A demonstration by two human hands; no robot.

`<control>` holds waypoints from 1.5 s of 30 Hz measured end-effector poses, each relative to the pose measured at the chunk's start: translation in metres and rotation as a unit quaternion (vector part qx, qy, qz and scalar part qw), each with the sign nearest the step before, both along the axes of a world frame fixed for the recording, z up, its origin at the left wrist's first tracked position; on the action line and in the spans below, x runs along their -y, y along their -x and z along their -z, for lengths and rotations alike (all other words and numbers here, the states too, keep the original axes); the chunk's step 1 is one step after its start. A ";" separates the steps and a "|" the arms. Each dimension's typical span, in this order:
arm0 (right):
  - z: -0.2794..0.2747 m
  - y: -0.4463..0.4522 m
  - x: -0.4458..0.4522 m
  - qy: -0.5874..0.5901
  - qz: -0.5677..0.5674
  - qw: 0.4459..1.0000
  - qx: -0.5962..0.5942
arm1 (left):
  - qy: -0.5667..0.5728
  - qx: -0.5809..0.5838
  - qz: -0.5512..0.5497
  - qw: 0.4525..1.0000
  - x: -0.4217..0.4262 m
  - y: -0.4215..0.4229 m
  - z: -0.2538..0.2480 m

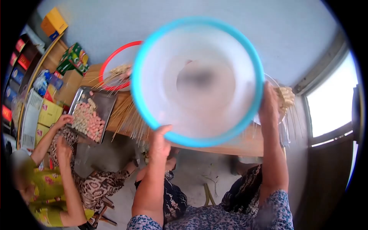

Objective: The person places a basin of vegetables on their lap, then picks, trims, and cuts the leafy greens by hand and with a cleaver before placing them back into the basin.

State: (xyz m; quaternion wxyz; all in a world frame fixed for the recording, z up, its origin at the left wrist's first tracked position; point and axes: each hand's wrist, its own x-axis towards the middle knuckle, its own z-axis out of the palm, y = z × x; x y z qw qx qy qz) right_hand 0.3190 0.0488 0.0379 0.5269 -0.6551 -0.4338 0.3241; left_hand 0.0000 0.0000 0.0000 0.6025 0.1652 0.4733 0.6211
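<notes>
Where my left hand [159, 145] grips: lower-left rim of the basin [214, 124], thumb laid over the edge, other fingers mostly hidden.
Right hand [269, 102]: curled on the right rim, higher than the left; fingertips not visible.
Basin: held up before me, rim facing me, hands on opposite sides, presumably to balance its width.
Arms: both extended forward, the right reaching farther.
Table [239, 148]: beyond my knees; sticks [124, 115] jut over its edge, likely for easy picking.
</notes>
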 end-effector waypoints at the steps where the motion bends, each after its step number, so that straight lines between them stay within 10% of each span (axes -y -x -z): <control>1: -0.003 -0.004 0.005 0.001 0.012 1.000 0.009 | 0.001 0.009 0.012 1.000 -0.003 -0.003 0.003; 2: 0.011 0.000 -0.004 -0.021 -0.011 0.956 0.293 | -0.013 0.045 -0.002 0.999 -0.007 0.008 0.006; 4: 0.058 0.001 -0.019 0.028 0.004 0.936 -0.350 | -0.029 0.060 -0.034 0.997 -0.009 0.002 0.010; 6: 0.089 0.014 -0.039 0.098 0.020 0.905 -0.413 | -0.046 0.068 -0.050 0.995 -0.016 0.010 0.004; 26: 0.135 0.066 -0.106 0.123 0.048 0.875 -0.466 | -0.065 0.026 -0.253 0.965 -0.036 0.039 -0.008; 45: 0.095 0.124 0.149 0.092 0.042 0.887 -0.452 | -0.077 0.038 -0.222 0.971 -0.010 0.042 -0.009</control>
